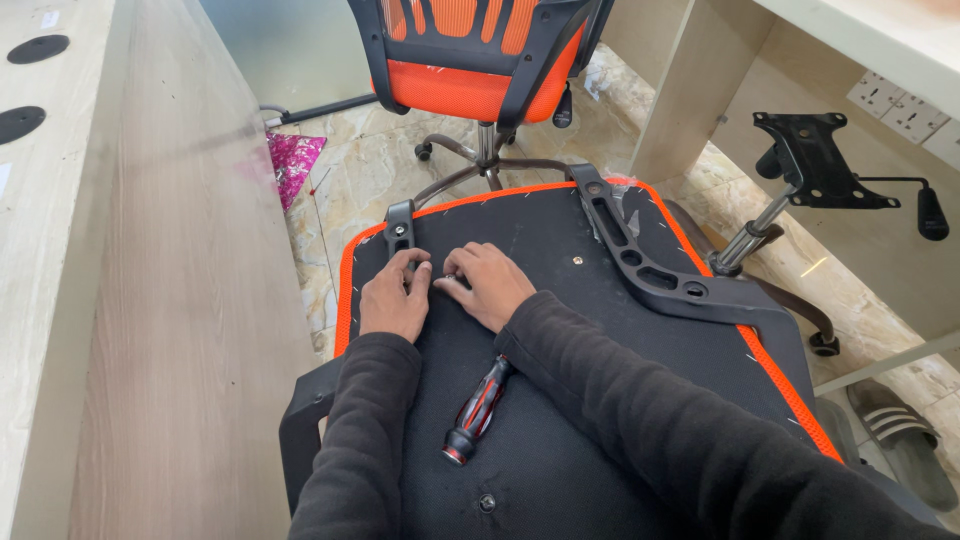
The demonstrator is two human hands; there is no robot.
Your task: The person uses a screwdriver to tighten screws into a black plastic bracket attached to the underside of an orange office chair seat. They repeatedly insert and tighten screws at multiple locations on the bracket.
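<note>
At the far left a pale wooden table (190, 330) is seen running along the edge of the view, with two black round caps (38, 48) set in its top. Beside it, on the marbled floor (360, 185), a pink glittery scrap (293, 160) is lying. An upturned chair seat (540, 440), black underneath with orange piping, is laid across the middle of the view. At its left edge a black armrest bracket (399, 232) is fixed, and the left hand (393, 297) is laid just below it, its grip curled with the fingertips pressed onto the bracket's lower end. Just beside it the right hand (488, 284) is rested on the seat, its grip pressed together near the left fingertips; whether something small is pinched cannot be told. Both arms are covered by black sleeves. Below the hands a screwdriver (479, 410) with a black and red handle is lying loose on the seat, touched by neither hand. Behind, an orange mesh chair (470, 60) is standing upright. To the right a second black armrest bracket (650, 270) is laid slantwise across the seat's edge. Further right a chair base with a gas cylinder (750, 240) and a black tilt plate (815, 160) is seen, and a striped sandal (905, 435) is lying on the floor.
</note>
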